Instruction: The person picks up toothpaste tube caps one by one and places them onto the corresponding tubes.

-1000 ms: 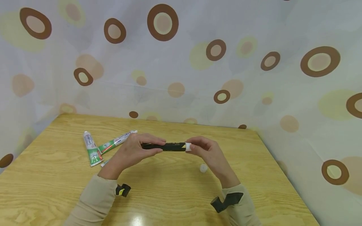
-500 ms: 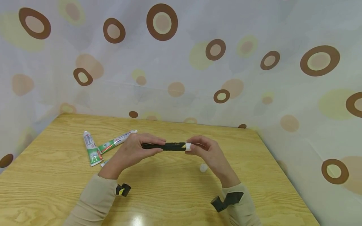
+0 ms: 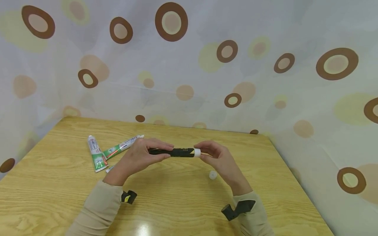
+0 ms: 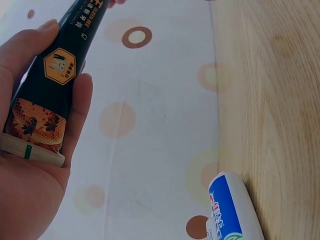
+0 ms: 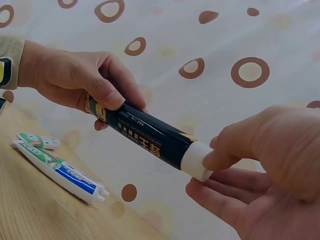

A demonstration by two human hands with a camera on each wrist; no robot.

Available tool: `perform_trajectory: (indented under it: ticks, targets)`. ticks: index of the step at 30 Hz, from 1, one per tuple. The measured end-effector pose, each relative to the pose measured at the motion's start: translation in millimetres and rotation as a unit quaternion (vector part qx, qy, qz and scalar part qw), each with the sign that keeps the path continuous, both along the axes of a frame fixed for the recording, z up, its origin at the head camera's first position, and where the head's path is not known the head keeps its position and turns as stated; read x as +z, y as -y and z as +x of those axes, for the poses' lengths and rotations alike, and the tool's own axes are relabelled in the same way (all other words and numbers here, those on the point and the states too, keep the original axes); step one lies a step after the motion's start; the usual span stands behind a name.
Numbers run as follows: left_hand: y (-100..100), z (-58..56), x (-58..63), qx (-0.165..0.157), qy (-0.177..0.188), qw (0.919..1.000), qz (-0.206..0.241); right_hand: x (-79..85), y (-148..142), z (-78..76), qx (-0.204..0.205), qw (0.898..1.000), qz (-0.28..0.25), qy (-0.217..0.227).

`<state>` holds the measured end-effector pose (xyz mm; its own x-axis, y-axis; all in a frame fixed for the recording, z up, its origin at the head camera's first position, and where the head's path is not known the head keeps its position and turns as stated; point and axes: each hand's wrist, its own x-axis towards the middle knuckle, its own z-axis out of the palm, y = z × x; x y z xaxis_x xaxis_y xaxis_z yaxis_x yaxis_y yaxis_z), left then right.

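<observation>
A black toothpaste tube (image 3: 183,152) with gold markings is held level above the table, its white cap (image 5: 194,159) pointing right. My left hand (image 3: 137,155) grips the tube's flat crimped end between thumb and fingers; the left wrist view shows that end lying against the palm. At the other end my right hand (image 3: 220,160) pinches the cap, thumb on one side and fingertips on the other. Below the right hand, a small round white piece like a loose cap (image 3: 213,175) lies on the wooden table (image 3: 171,200).
Several green-and-white toothpaste tubes lie at the left: one upright in view (image 3: 97,154), another slanted tube (image 3: 122,146) beside it, and part of a third tube (image 3: 109,169) behind my left wrist. A patterned curtain (image 3: 183,72) hangs behind the table.
My right thumb has shifted slightly down and right on the cap, so more of the cap shows. The left hand and the tube stay nearly in place.
</observation>
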<state>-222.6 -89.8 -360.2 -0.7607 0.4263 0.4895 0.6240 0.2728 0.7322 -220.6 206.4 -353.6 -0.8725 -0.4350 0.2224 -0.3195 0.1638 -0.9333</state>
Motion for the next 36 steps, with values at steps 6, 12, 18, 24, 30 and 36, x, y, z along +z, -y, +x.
perform_trajectory:
  ticks: [6,12,18,24,30,36]
  targets:
    - [-0.9,1.2,1.9,0.004,-0.008,0.9999,-0.009,-1.0,0.7,-0.2,-0.009,1.0,0.005,0.004]
    - [-0.3,2.0,2.9,0.006,-0.004,0.9999,-0.012,-1.3,1.4,-1.0,-0.007,1.0,-0.017,0.023]
    - [0.4,0.9,1.9,0.007,-0.002,0.9999,-0.009,0.2,2.1,-0.8,-0.014,1.0,-0.006,0.022]
    - [0.3,0.9,1.2,0.003,0.005,1.0,-0.006,1.4,1.4,1.5,0.004,1.0,-0.001,0.008]
    - [1.1,1.7,1.9,0.002,0.013,0.9999,-0.001,0.5,2.5,0.8,0.006,1.0,-0.015,0.015]
    - [1.2,2.1,2.7,0.001,0.01,0.9999,-0.001,-1.7,2.9,0.3,0.001,0.999,-0.03,0.039]
